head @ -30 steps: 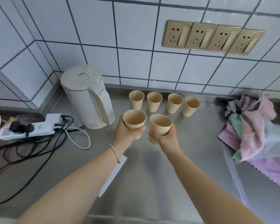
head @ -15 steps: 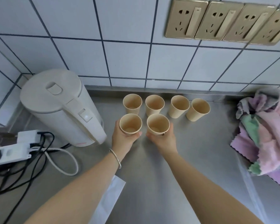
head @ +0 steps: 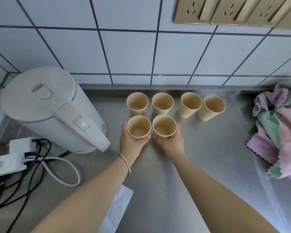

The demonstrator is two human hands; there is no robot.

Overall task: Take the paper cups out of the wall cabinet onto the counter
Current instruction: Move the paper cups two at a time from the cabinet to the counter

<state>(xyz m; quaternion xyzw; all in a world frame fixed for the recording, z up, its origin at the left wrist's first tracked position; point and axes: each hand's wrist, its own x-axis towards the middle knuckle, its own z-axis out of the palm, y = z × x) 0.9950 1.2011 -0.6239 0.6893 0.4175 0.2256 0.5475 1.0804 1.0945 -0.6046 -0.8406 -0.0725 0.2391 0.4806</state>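
Note:
Several tan paper cups stand upright on the steel counter (head: 200,157). A back row runs along the wall, from the leftmost cup (head: 137,103) to the rightmost cup (head: 211,107). In front of that row my left hand (head: 130,142) is wrapped around one cup (head: 138,126). Beside it my right hand (head: 172,140) is wrapped around another cup (head: 164,126). Both held cups sit low, just in front of the row's two left cups; whether their bases touch the counter is hidden by my fingers. The wall cabinet is out of view.
A white electric kettle (head: 52,110) stands left of the cups. A power strip (head: 7,163) with cables lies at the far left. A heap of pink, green and purple cloths (head: 279,132) lies at the right. White paper (head: 118,211) lies under my left forearm. Wall sockets (head: 233,10) sit above.
Both hands have moved forward and down with their cups, from above the counter to just in front of the back row. The camera has moved closer.

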